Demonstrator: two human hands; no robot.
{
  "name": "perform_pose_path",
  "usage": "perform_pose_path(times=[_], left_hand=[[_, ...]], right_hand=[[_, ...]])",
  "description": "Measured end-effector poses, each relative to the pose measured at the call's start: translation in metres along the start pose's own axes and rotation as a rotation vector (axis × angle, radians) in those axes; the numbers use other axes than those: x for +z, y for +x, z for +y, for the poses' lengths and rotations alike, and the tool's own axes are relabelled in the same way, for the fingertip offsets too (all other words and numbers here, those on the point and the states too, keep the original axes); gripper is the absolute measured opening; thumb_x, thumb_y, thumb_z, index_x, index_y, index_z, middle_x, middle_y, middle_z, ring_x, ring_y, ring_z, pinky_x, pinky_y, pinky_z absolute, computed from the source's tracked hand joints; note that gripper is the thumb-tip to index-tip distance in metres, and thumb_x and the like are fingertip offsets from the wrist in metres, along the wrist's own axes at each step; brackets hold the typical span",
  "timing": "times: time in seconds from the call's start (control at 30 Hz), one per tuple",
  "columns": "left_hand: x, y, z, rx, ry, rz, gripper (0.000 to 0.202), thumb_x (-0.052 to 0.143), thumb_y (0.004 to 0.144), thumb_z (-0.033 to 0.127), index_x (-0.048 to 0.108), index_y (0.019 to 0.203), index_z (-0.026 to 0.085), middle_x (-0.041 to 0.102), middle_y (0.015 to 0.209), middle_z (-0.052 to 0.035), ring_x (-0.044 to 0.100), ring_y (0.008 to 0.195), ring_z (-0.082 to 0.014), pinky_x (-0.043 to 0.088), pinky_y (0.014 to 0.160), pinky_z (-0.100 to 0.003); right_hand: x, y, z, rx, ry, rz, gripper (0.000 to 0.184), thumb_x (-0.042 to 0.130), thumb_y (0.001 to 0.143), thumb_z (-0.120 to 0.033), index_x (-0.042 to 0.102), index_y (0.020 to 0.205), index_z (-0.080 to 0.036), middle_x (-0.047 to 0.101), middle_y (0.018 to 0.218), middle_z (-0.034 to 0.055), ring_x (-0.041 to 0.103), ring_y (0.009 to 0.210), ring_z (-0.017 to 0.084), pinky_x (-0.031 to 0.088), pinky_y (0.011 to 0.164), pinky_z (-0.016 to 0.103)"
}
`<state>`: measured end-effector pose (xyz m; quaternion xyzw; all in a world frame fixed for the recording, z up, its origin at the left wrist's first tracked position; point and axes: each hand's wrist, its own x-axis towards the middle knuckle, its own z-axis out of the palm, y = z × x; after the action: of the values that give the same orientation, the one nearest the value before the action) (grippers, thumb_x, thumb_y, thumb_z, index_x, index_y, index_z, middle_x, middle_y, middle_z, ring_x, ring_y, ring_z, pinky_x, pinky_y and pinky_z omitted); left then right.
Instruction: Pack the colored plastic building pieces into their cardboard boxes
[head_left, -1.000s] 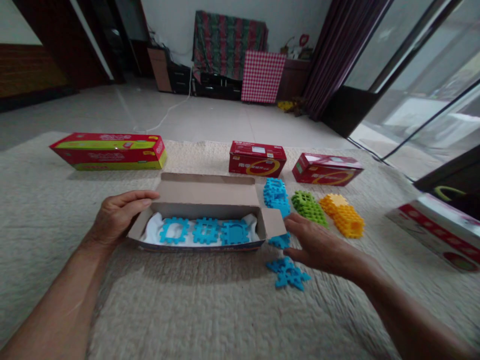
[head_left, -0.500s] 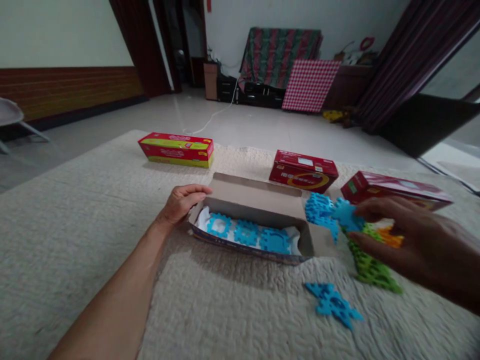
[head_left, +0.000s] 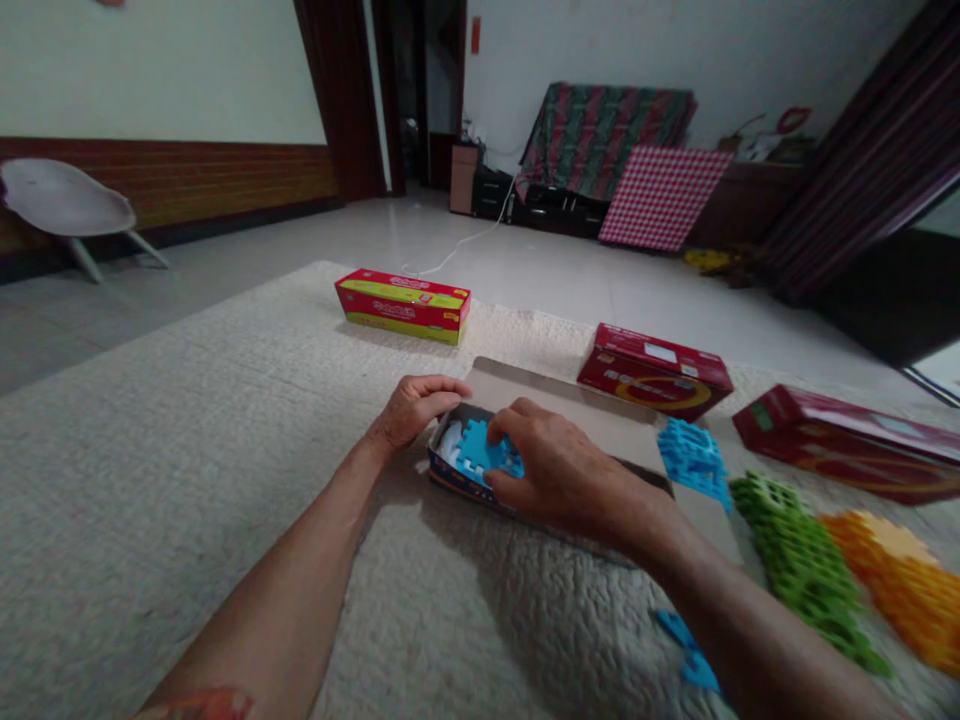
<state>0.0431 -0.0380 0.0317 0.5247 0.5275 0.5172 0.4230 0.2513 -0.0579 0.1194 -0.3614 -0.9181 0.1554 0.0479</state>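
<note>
An open cardboard box (head_left: 559, 392) lies on the pale quilted mat, its long lid folded back. My left hand (head_left: 415, 411) grips the box at its back left corner, thumb and fingers closed at the rim. Over the left end of the box, my right hand (head_left: 547, 462) pinches a blue notched plastic building piece (head_left: 478, 450). White lining (head_left: 451, 441) shows at the left inside; my right hand and forearm hide most of the other contents. Stacked blue pieces (head_left: 691, 455) sit by the box's right end. Another blue piece (head_left: 686, 650) is partly covered by my right forearm.
Green pieces (head_left: 802, 565) and orange pieces (head_left: 904, 580) are heaped at the right. Behind the box stand a red and yellow box (head_left: 405, 307), a dark red box (head_left: 656, 375) and another red box (head_left: 855, 440). A white chair (head_left: 71, 200) is far left.
My right hand has carried a blue piece leftward from the right-hand stack to the box's left end. My left hand keeps its hold on the box. The view has turned slightly left.
</note>
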Motion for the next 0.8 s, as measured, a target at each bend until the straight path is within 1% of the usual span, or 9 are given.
perform_pose_path(times=[0.13,0.27,0.33,0.47,0.53,0.6,0.67,0.77,0.8], left_hand=[[0.0,0.0,0.001,0.014,-0.008,-0.004,0.025,0.066,0.069,0.028,0.076,0.087,0.015,0.063,0.062,0.0003,0.048,0.055,-0.0108,0.038,0.054,-0.025],[-0.001,0.003,-0.003,0.031,0.002,-0.006,0.025,0.066,0.068,0.028,0.077,0.087,0.015,0.064,0.062,-0.0001,0.048,0.055,-0.0109,0.038,0.055,-0.025],[-0.001,0.004,-0.005,0.04,0.012,-0.004,0.025,0.066,0.069,0.028,0.077,0.087,0.016,0.064,0.062,0.0001,0.048,0.056,-0.0111,0.038,0.055,-0.025],[-0.001,0.004,-0.005,0.031,0.005,-0.001,0.025,0.066,0.069,0.029,0.077,0.087,0.016,0.065,0.062,0.0001,0.049,0.055,-0.0114,0.038,0.055,-0.025],[0.0,0.004,-0.005,0.025,0.012,0.006,0.025,0.066,0.068,0.029,0.077,0.086,0.016,0.067,0.065,-0.0007,0.051,0.056,-0.0119,0.039,0.055,-0.025],[0.0,0.003,-0.005,0.02,0.022,0.013,0.025,0.065,0.068,0.029,0.077,0.085,0.016,0.068,0.067,-0.0011,0.052,0.057,-0.0124,0.04,0.055,-0.025],[0.0,0.003,-0.005,0.018,0.026,0.013,0.025,0.065,0.068,0.03,0.077,0.086,0.017,0.069,0.067,-0.0011,0.053,0.057,-0.0129,0.041,0.055,-0.025],[-0.001,0.003,-0.006,0.013,0.038,0.01,0.026,0.066,0.069,0.031,0.077,0.087,0.017,0.07,0.069,-0.0014,0.055,0.057,-0.0134,0.042,0.056,-0.025],[-0.002,0.003,-0.007,0.01,0.042,0.008,0.026,0.066,0.069,0.032,0.077,0.088,0.017,0.071,0.071,-0.0016,0.055,0.057,-0.0134,0.042,0.056,-0.025]], right_hand=[[0.004,0.004,0.003,-0.012,0.001,0.023,0.024,0.059,0.078,-0.02,0.063,0.101,-0.015,0.06,0.099,0.0109,0.058,0.084,0.02,0.045,0.075,0.033],[0.01,0.007,0.005,-0.012,0.018,0.083,0.026,0.063,0.075,-0.019,0.062,0.101,-0.016,0.06,0.102,0.0102,0.057,0.081,0.018,0.046,0.072,0.031],[0.009,0.004,0.007,-0.013,0.018,0.121,0.024,0.064,0.074,-0.018,0.061,0.098,-0.016,0.061,0.101,0.0093,0.057,0.079,0.017,0.046,0.072,0.03],[-0.009,-0.017,0.022,0.005,0.03,0.256,0.014,0.065,0.078,-0.024,0.062,0.091,-0.018,0.064,0.092,0.007,0.058,0.075,0.017,0.045,0.067,0.029],[-0.02,-0.03,0.034,0.022,0.035,0.344,0.01,0.061,0.081,-0.028,0.063,0.087,-0.02,0.066,0.085,0.0059,0.058,0.069,0.016,0.044,0.063,0.028],[-0.026,-0.039,0.043,0.033,0.049,0.389,0.011,0.057,0.084,-0.029,0.065,0.085,-0.02,0.066,0.079,0.0045,0.057,0.064,0.014,0.042,0.059,0.027],[-0.027,-0.041,0.046,0.024,0.081,0.347,0.015,0.052,0.087,-0.026,0.066,0.085,-0.02,0.066,0.073,0.0024,0.056,0.059,0.013,0.04,0.056,0.026],[-0.021,-0.038,0.038,-0.03,0.155,0.183,0.02,0.047,0.09,-0.022,0.067,0.09,-0.021,0.066,0.07,-0.0007,0.055,0.057,0.011,0.039,0.055,0.024],[-0.02,-0.037,0.035,-0.041,0.171,0.152,0.021,0.046,0.091,-0.021,0.067,0.09,-0.021,0.066,0.07,-0.0011,0.055,0.058,0.011,0.039,0.055,0.024]])
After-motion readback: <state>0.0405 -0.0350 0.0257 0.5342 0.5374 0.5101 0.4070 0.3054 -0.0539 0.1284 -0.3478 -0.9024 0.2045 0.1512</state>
